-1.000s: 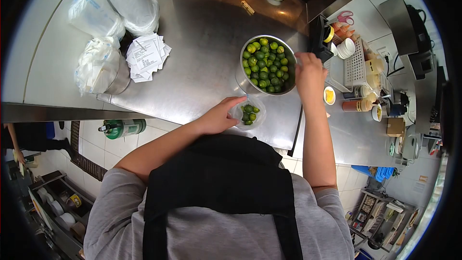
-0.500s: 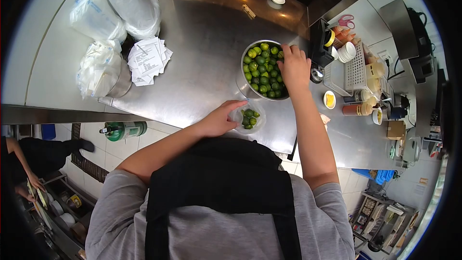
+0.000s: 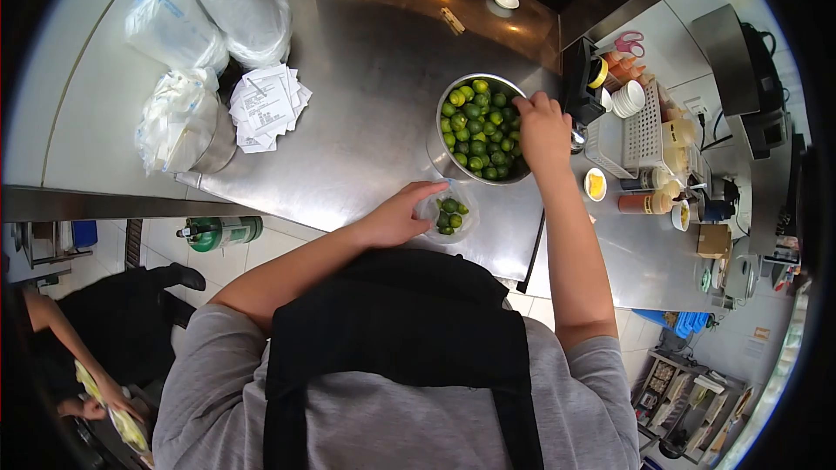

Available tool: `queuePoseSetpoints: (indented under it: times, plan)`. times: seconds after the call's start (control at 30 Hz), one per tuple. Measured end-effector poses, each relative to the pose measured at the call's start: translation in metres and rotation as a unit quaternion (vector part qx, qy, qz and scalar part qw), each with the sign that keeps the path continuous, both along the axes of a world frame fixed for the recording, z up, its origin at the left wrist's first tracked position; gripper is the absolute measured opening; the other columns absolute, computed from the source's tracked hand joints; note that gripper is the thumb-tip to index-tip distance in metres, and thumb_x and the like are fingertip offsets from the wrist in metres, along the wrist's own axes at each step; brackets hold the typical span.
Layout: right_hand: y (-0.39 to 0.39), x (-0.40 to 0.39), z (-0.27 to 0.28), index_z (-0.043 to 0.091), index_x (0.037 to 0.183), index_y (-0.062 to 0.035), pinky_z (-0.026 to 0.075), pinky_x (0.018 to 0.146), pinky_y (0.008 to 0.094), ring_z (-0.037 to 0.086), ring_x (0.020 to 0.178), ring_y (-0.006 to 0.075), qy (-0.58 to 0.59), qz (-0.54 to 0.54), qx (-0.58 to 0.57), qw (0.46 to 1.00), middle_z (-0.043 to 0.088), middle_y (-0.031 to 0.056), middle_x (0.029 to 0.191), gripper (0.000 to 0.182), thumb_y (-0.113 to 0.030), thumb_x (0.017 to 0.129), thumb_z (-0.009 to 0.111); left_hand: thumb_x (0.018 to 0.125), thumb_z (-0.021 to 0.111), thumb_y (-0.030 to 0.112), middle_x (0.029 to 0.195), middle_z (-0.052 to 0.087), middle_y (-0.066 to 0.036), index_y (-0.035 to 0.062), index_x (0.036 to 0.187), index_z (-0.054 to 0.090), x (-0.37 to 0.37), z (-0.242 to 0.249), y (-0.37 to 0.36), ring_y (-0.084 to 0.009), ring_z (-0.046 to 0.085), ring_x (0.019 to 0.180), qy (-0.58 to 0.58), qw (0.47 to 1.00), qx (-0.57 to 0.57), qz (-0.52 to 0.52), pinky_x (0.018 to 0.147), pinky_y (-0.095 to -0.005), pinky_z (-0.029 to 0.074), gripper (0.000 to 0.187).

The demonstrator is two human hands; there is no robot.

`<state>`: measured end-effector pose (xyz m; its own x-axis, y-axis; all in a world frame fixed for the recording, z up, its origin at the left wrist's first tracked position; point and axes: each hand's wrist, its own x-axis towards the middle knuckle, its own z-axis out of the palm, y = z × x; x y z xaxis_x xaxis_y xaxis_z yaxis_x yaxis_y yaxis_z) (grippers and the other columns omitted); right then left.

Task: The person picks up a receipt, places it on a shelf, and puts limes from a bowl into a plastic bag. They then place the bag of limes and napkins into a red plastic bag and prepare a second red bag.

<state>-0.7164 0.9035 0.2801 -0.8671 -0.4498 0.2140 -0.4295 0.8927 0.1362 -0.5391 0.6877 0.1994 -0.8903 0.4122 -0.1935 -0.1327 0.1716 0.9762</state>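
A steel bowl (image 3: pixel 441 146) full of small green limes (image 3: pixel 475 126) stands on the counter in front of me. My right hand (image 3: pixel 547 132) is at its right rim, fingers curled and the thumb tip over the limes; whatever lies inside the fingers is hidden. Nearer my body is a clear plastic bag (image 3: pixel 471 224) with several limes (image 3: pixel 450 216) inside. My left hand (image 3: pixel 402 216) grips the bag's left edge, thumb along the top and fingers partly hidden by the plastic.
On the steel counter (image 3: pixel 366 113), paper slips (image 3: pixel 268 109) and plastic-bag rolls (image 3: pixel 239 9) lie left. Right are a white basket (image 3: pixel 640 126), sauce bottles (image 3: pixel 644 203) and a yellow-filled cup (image 3: pixel 595 184). Another person (image 3: pixel 104 322) works at lower left, near a green cylinder (image 3: pixel 218 232).
My right hand has shifted right and slightly down, from over the limes to the bowl's rim. My left hand stays at the bag. The other person has come closer at lower left.
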Motion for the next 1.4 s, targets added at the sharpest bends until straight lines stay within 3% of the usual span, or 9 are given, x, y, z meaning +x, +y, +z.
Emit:
queuePoseSetpoints:
  times: [0.27, 0.33, 0.57, 0.73, 0.97, 1.03, 1.17, 1.23, 1.4]
  plan:
    - [0.01, -0.009, -0.002, 0.064, 0.111, -0.0114, 0.047, 0.084, 0.0408, 0.058, 0.103, 0.023, -0.045, 0.039, -0.077, 0.995, 0.058, 0.0051, 0.108, 0.027, -0.004, 0.087, 0.058, 0.087, 0.062, 0.003, 0.149, 0.03, -0.016, 0.0193, 0.149, 0.035, 0.002, 0.002, -0.003, -0.0249, 0.046, 0.126, 0.016, 1.0, -0.004, 0.005, 0.094, -0.0322, 0.048, 0.069]
    - [0.018, -0.011, 0.002, 0.061, 0.111, -0.0075, 0.048, 0.084, 0.0341, 0.061, 0.096, 0.0188, -0.294, -0.06, -0.545, 0.783, 0.058, 0.0057, 0.11, 0.023, -0.003, 0.089, 0.056, 0.087, 0.062, 0.003, 0.149, 0.031, -0.016, 0.0194, 0.149, 0.035, 0.002, 0.0, -0.005, -0.0248, 0.046, 0.126, 0.014, 1.0, 0.002, 0.008, 0.094, -0.0322, 0.048, 0.069]
    - [0.01, -0.017, 0.002, 0.06, 0.113, -0.0084, 0.049, 0.076, 0.0282, 0.062, 0.092, 0.0186, -0.288, -0.031, -0.487, 0.824, 0.06, 0.0062, 0.103, 0.026, -0.003, 0.088, 0.058, 0.087, 0.062, 0.002, 0.148, 0.031, -0.016, 0.0191, 0.149, 0.035, -0.001, 0.001, 0.0, -0.0254, 0.045, 0.127, 0.015, 1.0, -0.008, -0.007, 0.094, -0.0329, 0.048, 0.069]
    - [-0.02, -0.011, 0.009, 0.062, 0.12, -0.0198, 0.053, 0.086, 0.0379, 0.06, 0.107, 0.0248, -0.046, 0.063, 0.074, 0.994, 0.058, 0.0078, 0.11, 0.035, -0.011, 0.087, 0.053, 0.087, 0.062, 0.002, 0.148, 0.031, -0.015, 0.019, 0.149, 0.035, 0.0, -0.003, -0.001, -0.0253, 0.046, 0.126, 0.02, 1.0, -0.006, -0.003, 0.095, -0.0333, 0.048, 0.069]
    - [0.001, -0.023, 0.01, 0.062, 0.115, -0.0175, 0.052, 0.076, 0.037, 0.061, 0.101, 0.0216, -0.046, 0.113, -0.049, 0.991, 0.059, 0.0052, 0.108, 0.028, -0.013, 0.087, 0.059, 0.085, 0.063, 0.002, 0.147, 0.031, -0.019, 0.0149, 0.148, 0.036, 0.0, 0.002, -0.007, -0.0289, 0.043, 0.13, 0.007, 1.0, 0.015, 0.005, 0.096, -0.0338, 0.05, 0.069]
    - [0.01, -0.016, 0.012, 0.061, 0.11, -0.0148, 0.047, 0.065, 0.0305, 0.059, 0.088, 0.0172, -0.323, -0.056, -0.577, 0.748, 0.058, 0.0023, 0.102, 0.02, -0.01, 0.09, 0.059, 0.086, 0.062, 0.001, 0.148, 0.03, -0.017, 0.017, 0.148, 0.035, 0.0, -0.004, -0.009, -0.0269, 0.045, 0.127, 0.016, 1.0, 0.014, 0.011, 0.095, -0.0329, 0.049, 0.07]
    - [0.007, 0.007, 0.035, 0.056, 0.119, -0.0176, 0.041, 0.061, 0.0241, 0.054, 0.077, 0.0122, -0.433, -0.053, -0.807, 0.397, 0.057, -0.0016, 0.098, 0.026, -0.013, 0.094, 0.057, 0.087, 0.061, 0.001, 0.149, 0.031, -0.016, 0.0192, 0.149, 0.035, -0.002, -0.01, -0.006, -0.0245, 0.047, 0.125, 0.018, 1.0, 0.007, 0.009, 0.093, -0.0319, 0.049, 0.07]
    - [0.01, -0.001, 0.026, 0.06, 0.111, -0.0132, 0.04, 0.059, 0.0225, 0.054, 0.076, 0.0121, -0.443, -0.045, -0.766, 0.463, 0.058, 0.0007, 0.094, 0.019, -0.01, 0.092, 0.06, 0.087, 0.061, 0.001, 0.149, 0.031, -0.016, 0.0195, 0.149, 0.034, -0.003, -0.007, -0.004, -0.0241, 0.048, 0.124, 0.012, 1.0, 0.003, -0.003, 0.093, -0.0318, 0.049, 0.07]
    - [0.005, -0.03, -0.012, 0.066, 0.106, -0.0133, 0.052, 0.065, 0.0368, 0.066, 0.08, 0.0239, -0.052, 0.142, -0.229, 0.962, 0.065, 0.0079, 0.094, 0.021, -0.011, 0.085, 0.065, 0.087, 0.061, 0.002, 0.148, 0.033, -0.016, 0.0203, 0.149, 0.034, -0.002, 0.005, -0.005, -0.0228, 0.05, 0.12, -0.017, 1.0, -0.005, -0.014, 0.092, -0.0312, 0.048, 0.07]
